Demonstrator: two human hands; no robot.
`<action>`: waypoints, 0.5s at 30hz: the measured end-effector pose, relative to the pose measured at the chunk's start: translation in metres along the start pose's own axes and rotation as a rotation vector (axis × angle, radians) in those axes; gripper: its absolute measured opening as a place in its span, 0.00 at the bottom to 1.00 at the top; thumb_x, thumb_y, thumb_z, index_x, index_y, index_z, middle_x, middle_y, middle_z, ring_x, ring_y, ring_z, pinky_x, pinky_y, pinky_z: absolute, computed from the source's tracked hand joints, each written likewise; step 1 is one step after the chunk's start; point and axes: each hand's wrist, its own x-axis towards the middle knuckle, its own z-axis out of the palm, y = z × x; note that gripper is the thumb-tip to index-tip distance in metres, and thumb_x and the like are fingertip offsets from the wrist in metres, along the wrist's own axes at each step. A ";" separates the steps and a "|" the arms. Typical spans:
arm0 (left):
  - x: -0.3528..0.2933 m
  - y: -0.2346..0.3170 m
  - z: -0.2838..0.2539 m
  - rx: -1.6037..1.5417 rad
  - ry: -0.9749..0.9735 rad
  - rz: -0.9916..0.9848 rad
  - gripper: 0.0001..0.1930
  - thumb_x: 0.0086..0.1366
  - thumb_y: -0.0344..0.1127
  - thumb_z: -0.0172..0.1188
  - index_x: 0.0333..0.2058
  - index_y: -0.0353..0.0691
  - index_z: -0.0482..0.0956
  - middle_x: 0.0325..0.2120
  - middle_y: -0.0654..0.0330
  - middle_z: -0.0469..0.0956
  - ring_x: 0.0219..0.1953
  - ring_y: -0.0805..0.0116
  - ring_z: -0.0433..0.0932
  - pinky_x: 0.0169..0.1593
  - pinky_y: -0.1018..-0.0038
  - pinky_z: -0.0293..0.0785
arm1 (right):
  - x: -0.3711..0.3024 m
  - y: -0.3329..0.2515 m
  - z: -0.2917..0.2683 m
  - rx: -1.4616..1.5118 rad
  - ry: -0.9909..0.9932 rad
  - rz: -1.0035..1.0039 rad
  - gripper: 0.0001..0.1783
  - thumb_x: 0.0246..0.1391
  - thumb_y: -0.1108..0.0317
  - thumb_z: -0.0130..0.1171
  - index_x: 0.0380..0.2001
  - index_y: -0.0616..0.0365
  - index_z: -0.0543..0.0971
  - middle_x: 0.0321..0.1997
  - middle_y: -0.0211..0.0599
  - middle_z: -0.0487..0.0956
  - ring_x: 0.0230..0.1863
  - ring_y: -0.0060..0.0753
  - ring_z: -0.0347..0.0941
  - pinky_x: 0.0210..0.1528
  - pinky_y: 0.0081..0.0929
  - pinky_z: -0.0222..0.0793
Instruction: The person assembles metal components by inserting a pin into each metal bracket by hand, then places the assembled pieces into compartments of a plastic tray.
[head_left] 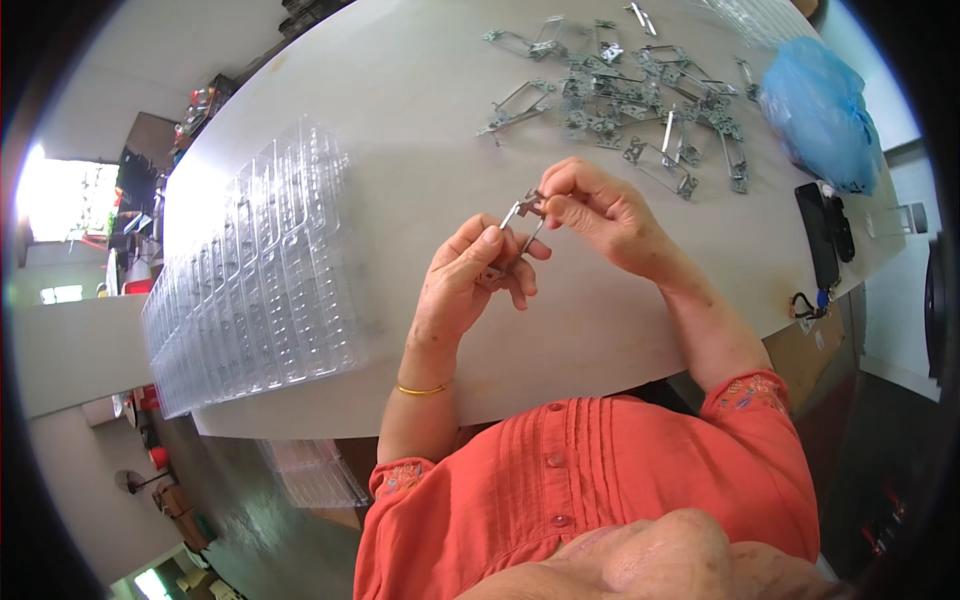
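Observation:
Between my two hands, over the near middle of the white table, is a small metal bracket [533, 236] with thin bars and plate-like ends. My left hand [462, 270] grips its lower left part, thumb and fingers closed round it. With thumb and forefinger, my right hand [603, 215] pinches its upper right end. Farther back on the table lies a loose pile of similar metal brackets [612, 95], some lying apart at the pile's edges. My fingers hide part of the held bracket.
A stack of clear plastic trays [262, 280] with moulded pockets stands on the left of the table [420, 110]. To the right are a blue plastic bag [822, 112], a black phone [818, 235] and a clear cup [897, 219]. More clear plastic [752, 20] lies at the far right.

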 end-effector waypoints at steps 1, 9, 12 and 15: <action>0.000 0.000 0.000 0.048 0.031 0.040 0.14 0.77 0.41 0.47 0.35 0.37 0.72 0.38 0.40 0.81 0.27 0.62 0.81 0.22 0.78 0.70 | 0.000 -0.002 0.000 0.010 -0.010 -0.002 0.02 0.66 0.72 0.56 0.38 0.58 0.76 0.33 0.24 0.74 0.35 0.15 0.70 0.39 0.18 0.69; -0.002 0.002 0.004 0.216 0.145 0.099 0.11 0.76 0.40 0.50 0.39 0.39 0.75 0.37 0.54 0.82 0.23 0.79 0.68 0.23 0.83 0.60 | -0.002 -0.007 0.000 -0.279 0.068 0.107 0.05 0.64 0.70 0.60 0.34 0.58 0.77 0.25 0.18 0.72 0.26 0.11 0.61 0.28 0.17 0.60; -0.002 0.004 0.009 0.257 0.148 0.097 0.11 0.76 0.40 0.51 0.39 0.39 0.76 0.35 0.61 0.81 0.24 0.83 0.67 0.25 0.84 0.61 | -0.002 -0.006 0.002 -0.301 0.082 0.098 0.05 0.64 0.70 0.60 0.34 0.58 0.77 0.25 0.19 0.71 0.26 0.12 0.61 0.27 0.18 0.60; -0.002 0.001 0.006 0.386 0.166 0.137 0.10 0.76 0.37 0.51 0.39 0.39 0.76 0.33 0.64 0.79 0.24 0.83 0.64 0.25 0.85 0.58 | -0.001 -0.004 0.001 -0.383 0.089 0.048 0.05 0.64 0.70 0.60 0.33 0.59 0.77 0.24 0.20 0.72 0.26 0.13 0.63 0.27 0.18 0.61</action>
